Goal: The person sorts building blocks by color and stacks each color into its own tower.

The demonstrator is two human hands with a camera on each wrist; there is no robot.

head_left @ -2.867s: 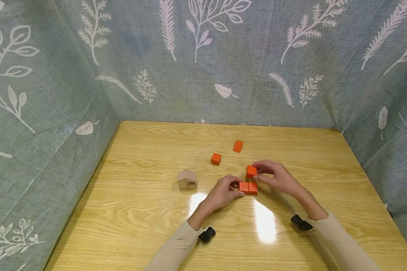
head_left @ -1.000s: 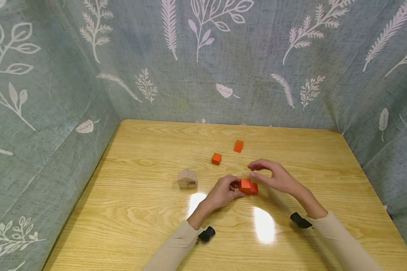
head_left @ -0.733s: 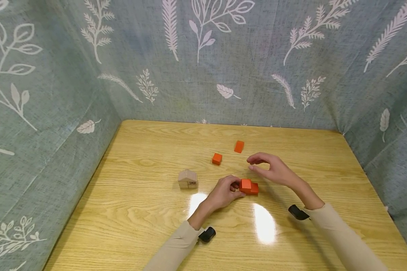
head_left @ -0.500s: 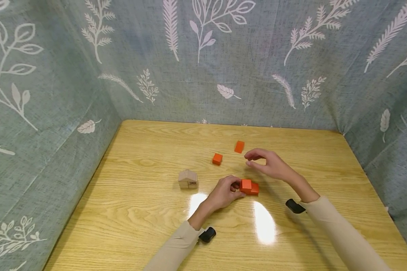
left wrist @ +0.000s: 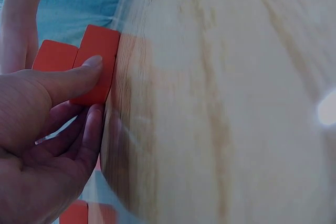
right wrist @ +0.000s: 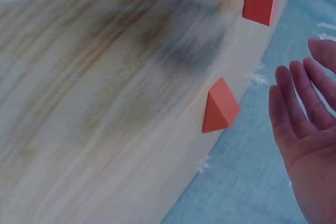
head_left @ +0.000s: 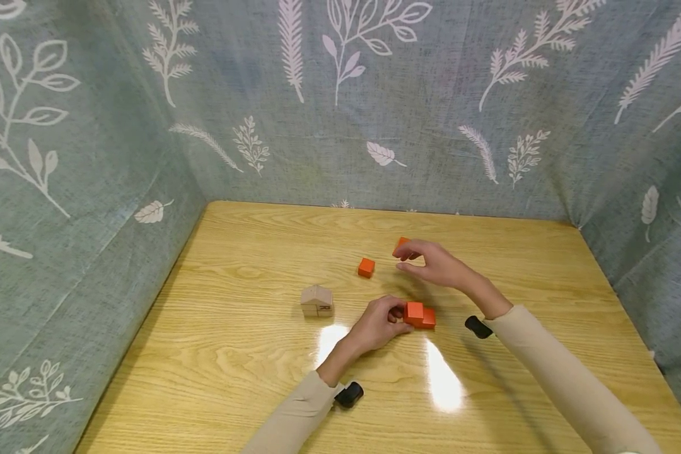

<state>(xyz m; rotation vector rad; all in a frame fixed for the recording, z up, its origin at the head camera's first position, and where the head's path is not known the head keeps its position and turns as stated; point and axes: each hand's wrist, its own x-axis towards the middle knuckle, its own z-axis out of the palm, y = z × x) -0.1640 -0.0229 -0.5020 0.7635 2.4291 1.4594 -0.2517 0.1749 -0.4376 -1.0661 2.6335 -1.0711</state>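
My left hand (head_left: 377, 321) grips the left end of a small stack of red blocks, its thumb on the front of a lower block (left wrist: 94, 64). One red cube (head_left: 413, 311) sits on top at the left of the stack, and a lower red block (head_left: 429, 318) shows to its right. My right hand (head_left: 434, 263) hovers over the table with fingers bent loosely and nothing in them. It partly covers a red triangular block (right wrist: 221, 106) in the head view; the right wrist view shows the fingers apart from it. A separate red cube (head_left: 366, 268) lies to the left.
A small house shape of plain wooden blocks (head_left: 316, 301), marked with an R, stands left of my left hand. The wooden table (head_left: 232, 378) is bordered by a grey-green leaf-patterned curtain (head_left: 318, 145) at the back and sides.
The right hand set a red cube onto the left of the two-block row and let go. It then moved back and left towards the triangular block. The left hand stayed in place.
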